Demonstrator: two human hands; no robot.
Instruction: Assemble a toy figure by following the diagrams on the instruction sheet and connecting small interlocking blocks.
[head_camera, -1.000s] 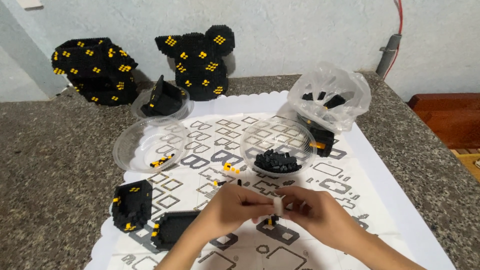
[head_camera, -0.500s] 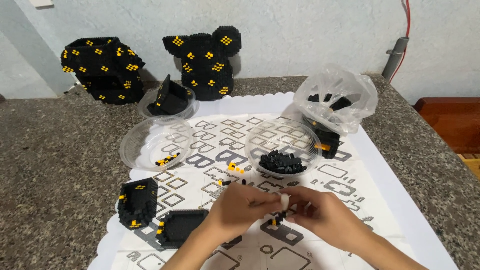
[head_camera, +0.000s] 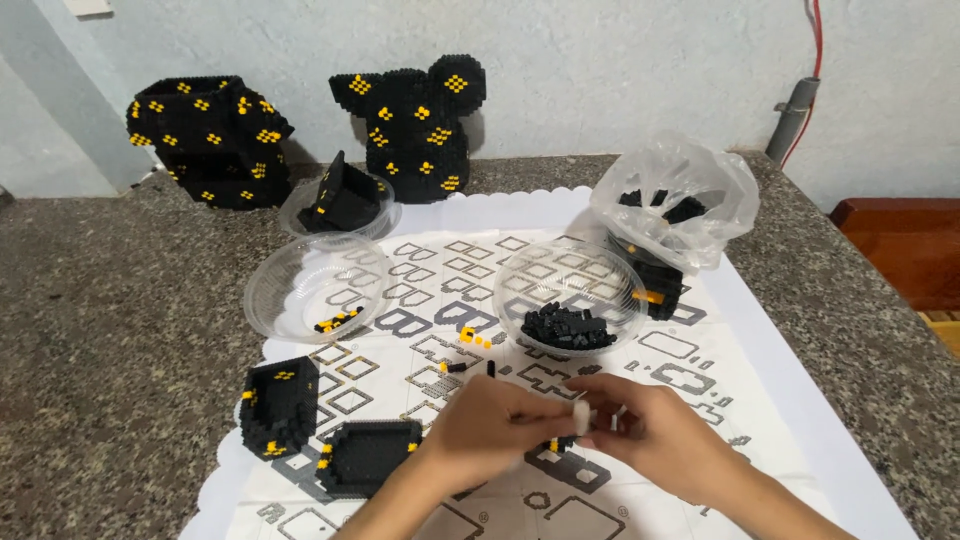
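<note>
Fingertips of the left hand (head_camera: 497, 425) and right hand (head_camera: 655, 440) pinched a tiny, light, rigid black-and-yellow brick piece (head_camera: 560, 443), likely easily dropped, best gripped by its sides.

I see a speckled grey-brown granite counter (head_camera: 90, 300) running across the view, and I place everything else from it. Behind its far edge rises a pale blue-grey plastered wall (head_camera: 620, 70), evenly lit. At the counter's far right corner, a grey pipe (head_camera: 792, 118) leans against that wall, a thin red cable (head_camera: 815, 45) hanging above it. Beyond the counter's right edge sits reddish-brown wooden furniture (head_camera: 900, 250).
</note>
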